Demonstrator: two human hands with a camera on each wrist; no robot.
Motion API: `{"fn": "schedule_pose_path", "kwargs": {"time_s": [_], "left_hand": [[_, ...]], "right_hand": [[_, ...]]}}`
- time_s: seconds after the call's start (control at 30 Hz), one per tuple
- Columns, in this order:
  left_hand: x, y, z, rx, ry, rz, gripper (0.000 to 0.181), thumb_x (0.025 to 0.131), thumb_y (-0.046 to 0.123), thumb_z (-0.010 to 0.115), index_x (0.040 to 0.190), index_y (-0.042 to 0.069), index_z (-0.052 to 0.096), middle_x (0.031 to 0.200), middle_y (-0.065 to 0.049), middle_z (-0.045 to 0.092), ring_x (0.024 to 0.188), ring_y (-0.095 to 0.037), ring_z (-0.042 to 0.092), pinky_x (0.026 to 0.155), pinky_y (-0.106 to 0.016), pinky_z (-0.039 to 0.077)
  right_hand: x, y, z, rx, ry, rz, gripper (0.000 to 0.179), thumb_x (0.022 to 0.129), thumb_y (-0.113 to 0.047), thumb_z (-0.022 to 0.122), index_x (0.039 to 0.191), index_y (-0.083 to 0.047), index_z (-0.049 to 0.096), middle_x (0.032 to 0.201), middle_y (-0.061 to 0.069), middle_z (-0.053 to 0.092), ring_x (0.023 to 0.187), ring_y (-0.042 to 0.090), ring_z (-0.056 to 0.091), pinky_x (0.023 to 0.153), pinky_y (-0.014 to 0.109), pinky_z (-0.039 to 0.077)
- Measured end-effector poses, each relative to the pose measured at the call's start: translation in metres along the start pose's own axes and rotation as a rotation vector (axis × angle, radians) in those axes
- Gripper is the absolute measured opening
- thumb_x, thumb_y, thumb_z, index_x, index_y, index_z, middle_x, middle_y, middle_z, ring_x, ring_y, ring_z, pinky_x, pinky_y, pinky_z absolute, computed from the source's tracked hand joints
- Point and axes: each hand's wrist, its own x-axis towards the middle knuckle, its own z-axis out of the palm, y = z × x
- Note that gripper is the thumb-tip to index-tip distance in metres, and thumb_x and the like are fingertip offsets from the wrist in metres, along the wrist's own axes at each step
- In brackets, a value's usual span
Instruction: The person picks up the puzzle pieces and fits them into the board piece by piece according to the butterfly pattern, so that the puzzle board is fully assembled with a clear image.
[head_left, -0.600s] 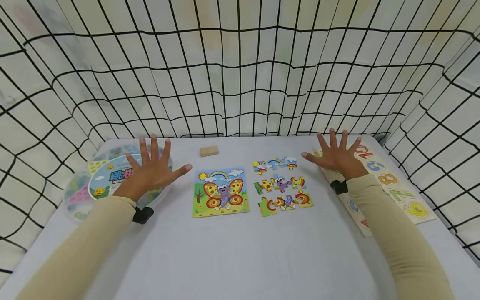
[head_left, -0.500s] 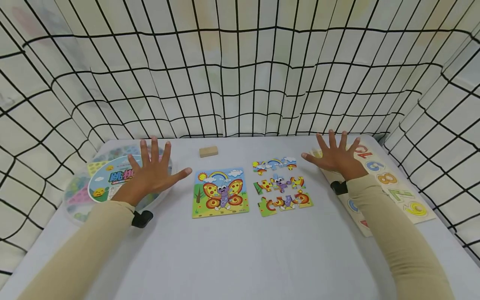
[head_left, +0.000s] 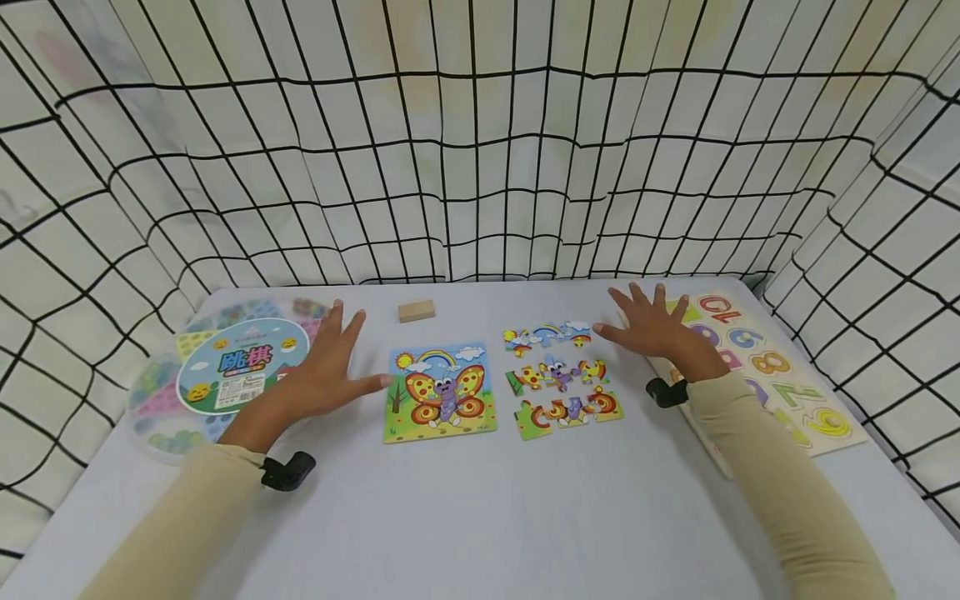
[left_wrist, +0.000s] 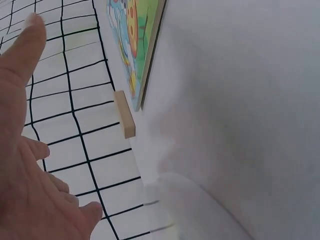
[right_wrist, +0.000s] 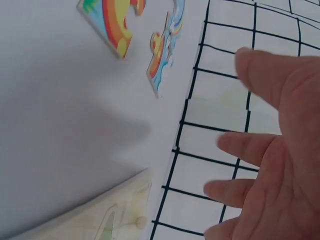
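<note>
In the head view my left hand (head_left: pixel 318 379) hovers over the right side of a round clear plastic box (head_left: pixel 157 417) with a blue oval label. Its fingers are extended, the thumb pointing at a square butterfly picture board (head_left: pixel 442 392). My right hand (head_left: pixel 652 327) is held over the far left edge of a wooden number board (head_left: pixel 780 387), fingers spread and holding nothing. Between that hand and the picture board lie butterfly jigsaw pieces (head_left: pixel 558 373), laid out in three rows. Both wrist views show an empty palm raised above the white table.
A small wooden block (head_left: pixel 416 311) lies behind the picture board, near the table's back edge. Black netting (head_left: pixel 480 196) over white cloth encloses the white table (head_left: pixel 465 517) at the back and both sides.
My left hand has turned inward to the right, its fingers closer together. The right hand has shifted slightly left and lower. The head view has tilted a little; the objects stay in place.
</note>
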Motion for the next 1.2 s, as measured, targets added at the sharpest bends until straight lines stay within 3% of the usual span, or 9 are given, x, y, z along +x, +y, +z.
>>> {"fn": "schedule_pose_path", "kwargs": {"time_s": [0.17,0.37,0.53,0.87,1.03,1.2], "left_hand": [[-0.003,0.007,0.017,-0.026,-0.055,0.044,0.119,0.078,0.056,0.075,0.155,0.001,0.004,0.159,-0.021,-0.014,0.145,-0.039,-0.012,0.109,-0.066,0.011],[-0.008,0.011,0.032,-0.078,-0.135,0.071,0.111,0.081,0.054,0.072,0.154,-0.003,0.010,0.159,-0.025,-0.006,0.144,-0.044,-0.004,0.111,-0.064,0.013],[-0.011,0.011,0.040,-0.082,-0.198,0.073,0.114,0.080,0.056,0.073,0.154,-0.004,0.009,0.159,-0.025,-0.003,0.145,-0.043,-0.005,0.112,-0.062,0.012],[-0.017,0.008,0.040,-0.090,-0.243,0.099,0.119,0.077,0.053,0.077,0.152,-0.008,0.006,0.158,-0.028,-0.002,0.143,-0.046,-0.004,0.112,-0.062,0.010],[-0.021,0.005,0.037,-0.119,-0.252,0.108,0.113,0.081,0.053,0.073,0.154,-0.004,0.008,0.160,-0.021,0.003,0.145,-0.043,0.000,0.113,-0.059,0.010],[-0.023,0.002,0.036,-0.144,-0.255,0.118,0.105,0.084,0.051,0.071,0.155,0.000,0.013,0.161,-0.018,0.008,0.145,-0.042,0.001,0.113,-0.060,0.010]], "right_hand": [[-0.007,-0.007,0.002,0.031,0.010,-0.081,0.062,0.098,-0.046,0.050,0.146,-0.007,0.043,0.153,0.028,0.025,0.139,0.056,0.003,0.101,0.075,-0.010],[-0.016,-0.014,0.010,0.155,0.028,-0.205,0.048,0.099,-0.028,0.056,0.137,0.000,0.053,0.146,0.027,0.040,0.139,0.049,0.021,0.111,0.065,0.008],[-0.023,-0.024,0.017,0.280,0.012,-0.261,0.043,0.098,-0.023,0.058,0.134,0.001,0.055,0.140,0.021,0.049,0.135,0.040,0.036,0.109,0.056,0.028],[-0.039,-0.048,0.024,0.350,-0.023,-0.362,0.037,0.096,-0.018,0.062,0.130,-0.002,0.061,0.134,0.014,0.057,0.131,0.034,0.044,0.106,0.052,0.037],[-0.044,-0.056,0.032,0.404,0.021,-0.467,0.032,0.094,-0.012,0.066,0.124,-0.001,0.064,0.117,0.011,0.066,0.107,0.026,0.058,0.088,0.044,0.050],[-0.049,-0.064,0.040,0.450,0.021,-0.518,0.029,0.092,-0.013,0.069,0.119,-0.001,0.067,0.107,0.004,0.069,0.093,0.016,0.060,0.081,0.038,0.052]]}}
